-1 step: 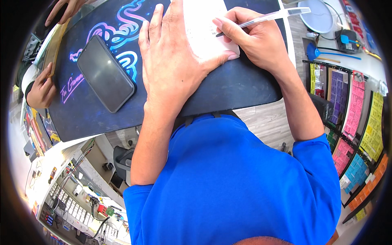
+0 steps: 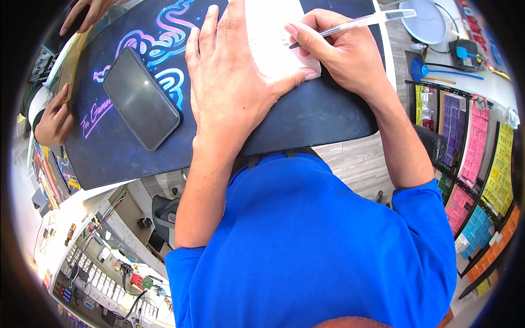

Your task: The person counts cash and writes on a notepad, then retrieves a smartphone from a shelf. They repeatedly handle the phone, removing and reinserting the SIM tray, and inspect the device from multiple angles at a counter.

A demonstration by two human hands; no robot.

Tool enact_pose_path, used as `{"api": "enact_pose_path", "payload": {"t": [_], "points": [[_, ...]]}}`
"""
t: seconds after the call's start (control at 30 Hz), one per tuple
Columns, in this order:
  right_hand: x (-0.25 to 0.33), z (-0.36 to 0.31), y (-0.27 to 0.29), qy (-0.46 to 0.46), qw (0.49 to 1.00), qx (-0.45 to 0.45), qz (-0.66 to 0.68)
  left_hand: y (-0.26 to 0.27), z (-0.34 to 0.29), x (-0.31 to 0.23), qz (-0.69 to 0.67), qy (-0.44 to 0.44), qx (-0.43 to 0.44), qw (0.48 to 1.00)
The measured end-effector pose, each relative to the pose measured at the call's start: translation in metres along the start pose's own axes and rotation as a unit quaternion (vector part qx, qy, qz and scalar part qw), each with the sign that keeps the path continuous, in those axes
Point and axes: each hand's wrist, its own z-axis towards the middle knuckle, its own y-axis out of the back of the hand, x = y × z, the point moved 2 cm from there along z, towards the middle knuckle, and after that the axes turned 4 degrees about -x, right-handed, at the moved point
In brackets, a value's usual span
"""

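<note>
My right hand (image 2: 347, 52) grips a clear-barrelled pen (image 2: 372, 20), its tip down on a sheet of white paper (image 2: 270, 38) with small dark handwriting. Across the paper's left side lies my left hand (image 2: 232, 76), flat with fingers spread, its thumb along the near edge. Both the paper and a black smartphone (image 2: 142, 98) rest on a dark desk mat (image 2: 306, 123) printed with a pink and blue design. The phone's screen is dark, and it sits left of my left hand. The paper's far end runs out of view.
At the left edge another person's hand (image 2: 54, 120) holds a brownish flat bar (image 2: 73, 65); a second hand is above it. To the right stand a round white tray (image 2: 424, 22), a blue scoop (image 2: 420, 69) and racks of coloured boxes (image 2: 474, 136). A cluttered workbench (image 2: 104, 273) lies lower left.
</note>
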Motion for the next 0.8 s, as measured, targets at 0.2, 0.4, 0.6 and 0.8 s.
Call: {"api": "enact_pose_path", "payload": {"t": [0.2, 0.4, 0.6, 0.8], "points": [[0.009, 0.007, -0.001, 0.025, 1.000, 0.001, -0.005, -0.003, 0.005, 0.006, 0.003, -0.006, -0.005, 1.000], [0.004, 0.012, -0.001, 0.011, 1.000, -0.009, 0.011, -0.011, 0.003, 0.010, 0.006, -0.013, -0.031, 0.999], [0.021, 0.014, 0.001, -0.063, 0.998, -0.009, -0.001, -0.014, 0.000, 0.010, 0.004, -0.055, -0.091, 0.994], [0.020, 0.015, 0.003, -0.048, 0.999, 0.010, -0.019, -0.005, 0.005, 0.009, 0.015, -0.002, -0.001, 1.000]]}}
